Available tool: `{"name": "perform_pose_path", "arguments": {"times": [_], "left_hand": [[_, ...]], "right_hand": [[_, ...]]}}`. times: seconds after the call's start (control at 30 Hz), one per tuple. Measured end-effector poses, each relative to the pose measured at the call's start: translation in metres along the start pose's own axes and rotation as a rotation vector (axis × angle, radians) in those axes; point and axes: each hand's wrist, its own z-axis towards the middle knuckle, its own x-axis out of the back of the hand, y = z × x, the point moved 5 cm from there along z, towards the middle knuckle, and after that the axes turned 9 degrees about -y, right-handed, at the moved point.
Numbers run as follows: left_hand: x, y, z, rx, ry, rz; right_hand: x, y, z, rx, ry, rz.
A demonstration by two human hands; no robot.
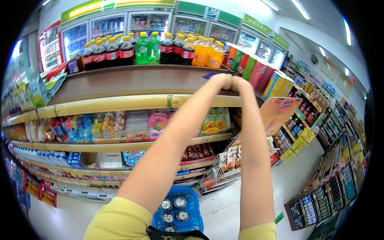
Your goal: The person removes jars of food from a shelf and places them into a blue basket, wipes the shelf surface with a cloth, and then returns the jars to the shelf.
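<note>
Both my arms reach out over the brown top shelf point(126, 79), and the hands meet near its right end. A piece of purple cloth point(211, 75) pokes out at the left of my left hand point(222, 80), which appears closed on it. Touching it on the right is my right hand point(241, 83), its fingers curled and mostly hidden, so its hold cannot be told. Behind the hands stand orange soda bottles point(207, 54) with yellow caps. Green soda bottles point(148, 49) and dark cola bottles point(111, 51) line the back edge farther left. Tall canisters point(249, 64) stand just right of the hands.
Candy packs point(108, 124) fill the shelf below. A blue basket point(199, 207) holding several lidded jars point(180, 202) stands on the floor before me. A wire rack point(207, 180) with packaged food and a tilted sign panel point(277, 115) are at the right. Drink fridges point(109, 25) line the back wall.
</note>
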Motion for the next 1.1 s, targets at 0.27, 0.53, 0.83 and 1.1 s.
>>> {"name": "perform_pose_path", "arguments": {"times": [0.27,0.53,0.83,1.1], "left_hand": [[0.037,-0.056,-0.048,-0.103,-0.014,0.028],[0.068,-0.109,-0.268,0.22,0.105,0.172],[0.103,-0.196,-0.488,0.52,0.297,0.289],[0.124,-0.245,-0.562,0.647,0.526,0.283]], "right_hand": [[0.055,-0.089,-0.03,0.139,0.006,-0.224],[0.052,-0.257,-0.098,0.52,0.017,-0.016],[0.056,-0.474,-0.113,1.097,-0.007,0.004],[0.06,-0.604,-0.075,1.113,0.055,-0.042]]}}
